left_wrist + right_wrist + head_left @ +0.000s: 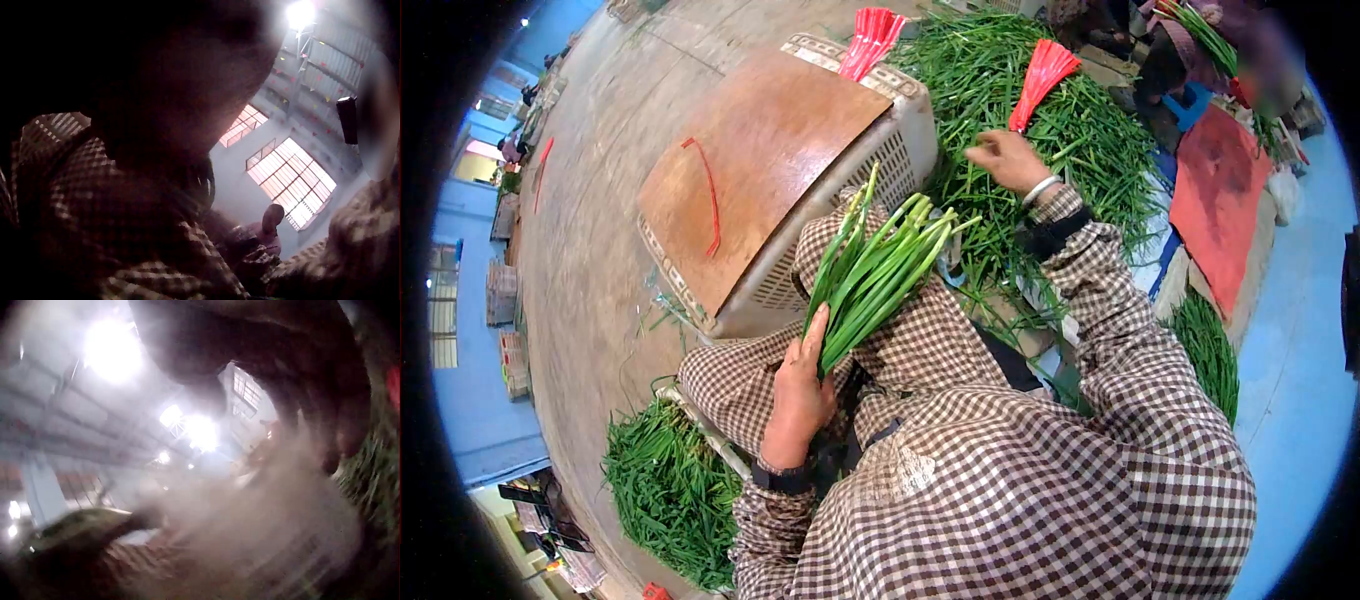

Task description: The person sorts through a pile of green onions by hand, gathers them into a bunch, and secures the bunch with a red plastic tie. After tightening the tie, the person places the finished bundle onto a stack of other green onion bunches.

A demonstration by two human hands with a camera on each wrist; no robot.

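Note:
My left hand (800,385) grips a bunch of green chives (880,265) above my lap, thumb lying along the stalks. Their pale cut ends fan out toward the upper right. Over a big heap of loose chives (960,70), my right hand (1012,162) hangs with its fingers loosely bent and no stalk visible in it. The right wrist view shows a gap between its thumb and fingers (319,381). A bundle of red ties (1043,78) lies on the heap just beyond this hand. The left wrist view is mostly dark and hides the bunch.
A brown board (770,150) covers a white plastic crate (915,125) in front of me. On the board are a single red tie (705,195) and another red bundle (872,42). More chives (670,490) are piled at my left. Another person (1200,50) sits at the upper right.

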